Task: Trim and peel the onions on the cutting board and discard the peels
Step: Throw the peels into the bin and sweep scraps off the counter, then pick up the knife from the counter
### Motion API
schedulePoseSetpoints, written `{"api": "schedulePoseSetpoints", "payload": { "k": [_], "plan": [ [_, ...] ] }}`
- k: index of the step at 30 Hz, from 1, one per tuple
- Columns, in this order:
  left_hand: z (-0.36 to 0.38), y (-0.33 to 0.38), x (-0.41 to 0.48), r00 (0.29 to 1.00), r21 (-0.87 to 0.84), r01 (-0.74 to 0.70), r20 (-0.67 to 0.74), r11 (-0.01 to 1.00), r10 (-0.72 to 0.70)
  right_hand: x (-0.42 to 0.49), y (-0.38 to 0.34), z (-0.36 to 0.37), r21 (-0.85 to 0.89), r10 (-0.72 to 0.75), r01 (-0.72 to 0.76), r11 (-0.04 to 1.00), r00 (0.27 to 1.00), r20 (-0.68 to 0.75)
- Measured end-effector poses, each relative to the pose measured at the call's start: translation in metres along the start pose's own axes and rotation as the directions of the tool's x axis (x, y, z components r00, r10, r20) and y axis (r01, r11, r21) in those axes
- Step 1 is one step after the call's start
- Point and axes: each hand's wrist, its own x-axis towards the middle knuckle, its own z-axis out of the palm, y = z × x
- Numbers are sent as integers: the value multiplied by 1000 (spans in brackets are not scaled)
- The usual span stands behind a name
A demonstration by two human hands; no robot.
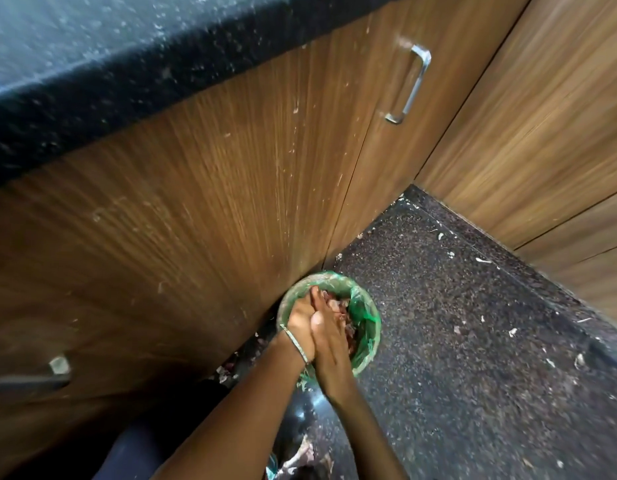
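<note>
Over the bin, at floor level: both hands meet palm to palm, directly above the open mouth of the container.
Bin: small round waste bin lined with a translucent green plastic bag (364, 318), standing on the floor against the foot of the cabinet front, in the corner where two cabinet runs meet.
Peels: reddish-brown onion peels (345, 313) lie inside the bin liner, just beyond and beside the fingertips; a few more scraps lie on the floor beside the bin, at its near-left.
Left hand: left hand (300, 322), flat against the other hand, fingers extended toward the bin interior; a thin silver-and-green bangle (295, 341) sits on the wrist.
Right hand: right hand (329, 344), pressed against the left, fingers extended and overlapping it.
Grip state: neither hand is clenched; whether any peel is caught between the palms cannot be told.
Floor: dark speckled stone floor (473, 341), with pale flecks of debris scattered across it.
Cabinets: brown wood-grain cabinet doors (196, 209), one with a curved chrome bar handle (409, 84).
Counter: black speckled stone countertop edge (127, 74), top left, blurred.
Onions and cutting board: outside the view.
</note>
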Motion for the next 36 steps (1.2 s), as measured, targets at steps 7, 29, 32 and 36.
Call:
{"api": "schedulePoseSetpoints", "payload": {
  "k": [7, 29, 32, 36],
  "plan": [
    [-4, 18, 7, 970, -262, 242, 89, 934, -227, 50, 8, -40, -144, 188, -224, 964, 956, -227],
    [-35, 63, -154, 953, 144, -233, -165, 962, 255, -41, -136, -32, -221, -421, 360, 906, 815, -398],
    [-47, 67, -192, 906, 178, -351, -185, 919, 381, -65, -166, -23, -204, -462, 416, 886, 822, -333],
    [-66, 69, -248, 816, 255, -499, -185, 829, 548, -107, -206, -9, -222, -541, 496, 840, 798, -265]
  ]
}}
